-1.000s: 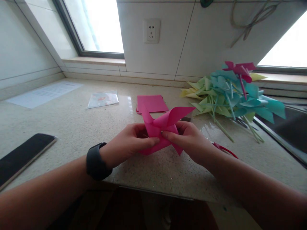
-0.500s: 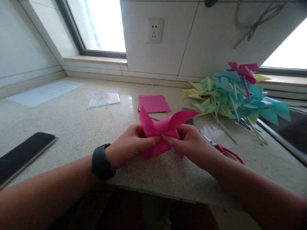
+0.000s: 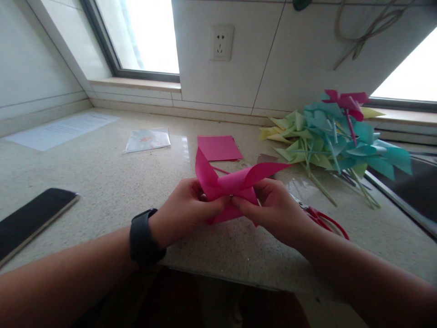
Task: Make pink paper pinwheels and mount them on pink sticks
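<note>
Nearest, over the front edge of the table point(image 3: 102, 177): left hand point(image 3: 184, 210), black watch point(image 3: 143, 238) on its wrist, and right hand point(image 3: 278, 209), close together, fingertips of both pinched on the middle of a pink paper pinwheel point(image 3: 232, 184). Pinwheel held just above the tabletop, one blade up to the left, another stretched out to the right. Beside the right wrist, flat on the stone: red-handled scissors point(image 3: 322, 218), partly hidden behind the hand. Far to the left, near the edge: a dark phone point(image 3: 32, 218), face up. Just beyond the pinwheel: a small stack of pink paper squares point(image 3: 218, 147). Further left: a clear plastic packet point(image 3: 148, 139), then a white printed sheet point(image 3: 64, 129) near the corner. To the right, at the back: a heap of finished pinwheels point(image 3: 334, 136) in green, yellow and teal on thin sticks, one pink on top, next to a sink point(image 3: 419, 191). On the tiled wall behind: a white socket point(image 3: 221, 43), windows on either side.
</note>
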### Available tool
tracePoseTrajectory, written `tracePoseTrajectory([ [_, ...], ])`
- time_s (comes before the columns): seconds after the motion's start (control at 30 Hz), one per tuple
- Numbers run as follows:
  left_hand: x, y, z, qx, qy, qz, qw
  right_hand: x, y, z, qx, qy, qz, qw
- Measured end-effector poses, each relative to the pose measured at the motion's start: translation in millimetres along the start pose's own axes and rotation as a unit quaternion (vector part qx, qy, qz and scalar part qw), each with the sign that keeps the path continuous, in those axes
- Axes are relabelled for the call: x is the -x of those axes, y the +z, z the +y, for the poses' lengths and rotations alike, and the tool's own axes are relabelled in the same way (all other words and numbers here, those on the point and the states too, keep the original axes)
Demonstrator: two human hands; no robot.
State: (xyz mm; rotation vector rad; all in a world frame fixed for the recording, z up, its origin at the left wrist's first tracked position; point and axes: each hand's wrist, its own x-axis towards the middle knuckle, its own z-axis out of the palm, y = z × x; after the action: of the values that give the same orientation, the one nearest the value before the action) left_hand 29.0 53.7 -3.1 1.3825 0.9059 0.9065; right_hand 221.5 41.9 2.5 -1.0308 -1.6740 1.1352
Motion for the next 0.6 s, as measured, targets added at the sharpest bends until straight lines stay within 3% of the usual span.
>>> tracePoseTrajectory([
  [0.17,8,1.8,5,-0.098,0.142,0.030,0.985,2,-5,-5,0.149,-0.134,0.041,0.979],
  [0.3,14,-0.4,8,-0.192,0.264,0.060,0.943,1,-16,-12,0.242,-0.315,0.016,0.918],
  [0.37,15,-3.1,10,-0.239,0.336,0.045,0.910,3,-22,-17,0.273,-0.379,-0.007,0.884],
  [0.47,14,-9.1,12,-0.278,0.424,0.003,0.862,7,-30,-25,0.324,-0.420,-0.024,0.847],
  [0.6,14,-17.6,14,-0.330,0.471,-0.021,0.818,12,-35,-32,0.399,-0.465,-0.012,0.790],
])
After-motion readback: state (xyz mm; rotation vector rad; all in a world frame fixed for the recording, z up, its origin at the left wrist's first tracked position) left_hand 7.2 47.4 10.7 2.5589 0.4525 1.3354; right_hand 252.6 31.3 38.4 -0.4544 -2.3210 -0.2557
